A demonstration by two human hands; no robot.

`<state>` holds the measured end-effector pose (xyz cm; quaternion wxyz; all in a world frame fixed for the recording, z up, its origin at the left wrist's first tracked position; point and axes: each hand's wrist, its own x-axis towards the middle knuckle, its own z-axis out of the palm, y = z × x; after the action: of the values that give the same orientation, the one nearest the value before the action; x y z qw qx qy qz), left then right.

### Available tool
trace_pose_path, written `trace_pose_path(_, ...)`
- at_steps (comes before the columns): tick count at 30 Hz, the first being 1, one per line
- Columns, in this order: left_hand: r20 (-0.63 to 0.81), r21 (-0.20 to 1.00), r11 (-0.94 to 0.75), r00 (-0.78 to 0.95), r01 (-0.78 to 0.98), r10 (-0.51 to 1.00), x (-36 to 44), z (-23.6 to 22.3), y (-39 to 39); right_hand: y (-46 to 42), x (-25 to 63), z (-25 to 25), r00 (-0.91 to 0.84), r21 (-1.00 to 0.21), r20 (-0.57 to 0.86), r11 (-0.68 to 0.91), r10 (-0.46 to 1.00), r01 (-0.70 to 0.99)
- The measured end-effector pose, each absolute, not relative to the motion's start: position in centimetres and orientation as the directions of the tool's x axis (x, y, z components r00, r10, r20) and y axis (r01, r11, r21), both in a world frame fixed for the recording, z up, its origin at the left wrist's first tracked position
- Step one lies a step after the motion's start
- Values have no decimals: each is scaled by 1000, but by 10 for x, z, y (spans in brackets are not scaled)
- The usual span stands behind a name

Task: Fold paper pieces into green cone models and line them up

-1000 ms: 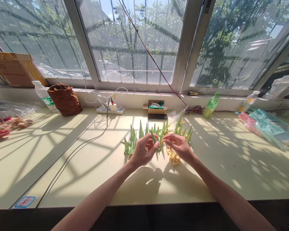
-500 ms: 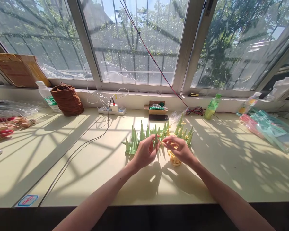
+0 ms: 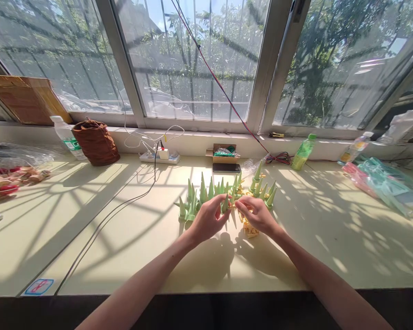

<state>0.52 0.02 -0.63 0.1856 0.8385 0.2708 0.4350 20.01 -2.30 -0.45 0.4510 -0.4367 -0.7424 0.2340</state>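
My left hand is curled, with a green cone standing between its thumb and fingers. Close beside it, my right hand pinches a small yellow piece at its fingertips, against or very near the cone's side; whether they touch is too small to tell. Behind both hands stand several pointed green cones, tips up. Under and beside the right hand lies a pile of small yellow pieces, partly covered by the hand.
At the back of the table are an open cardboard box, a phone, a power strip and a green bottle. A brown bag stands left; plastic packets lie right. A black cable crosses the left side.
My left hand has shifted slightly right with the green cone. My right hand has moved slightly right and down, its fingertips still close to the left hand.
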Motion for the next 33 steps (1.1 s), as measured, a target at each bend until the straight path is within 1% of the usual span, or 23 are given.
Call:
trace_pose_path(3,625,575,-772,462,272,629,6,-5,0,-24,200,-3,-214,-742,450,496,867,451)
trace_pose_path(7,620,619,-747,433,243,654,6,-3,0,-24,201,0,-233,-765,453,509,861,393)
trace_pose_path(12,591,650,-718,427,249,684,6,-1,0,-23,202,-3,-258,-755,480,545,838,366)
trace_pose_path(15,583,638,-722,444,269,680,6,-3,0,-22,202,-4,-253,-760,466,530,848,376)
trace_pose_path(17,592,604,-745,465,284,658,5,-6,1,-22,201,-3,-262,-753,443,515,857,410)
trace_pose_path(21,624,535,-796,502,284,599,5,-10,3,-23,201,1,-279,-705,417,502,865,501)
trace_pose_path(24,621,549,-785,489,286,613,5,-10,3,-23,201,0,-267,-710,410,489,872,506)
trace_pose_path(28,597,611,-740,450,282,664,6,-7,3,-23,202,-3,-241,-777,423,486,874,399)
trace_pose_path(30,594,619,-732,440,284,674,6,-6,3,-23,202,-4,-246,-773,438,502,865,388)
trace_pose_path(33,590,606,-737,453,298,668,5,-7,3,-23,202,-3,-258,-752,445,514,858,414)
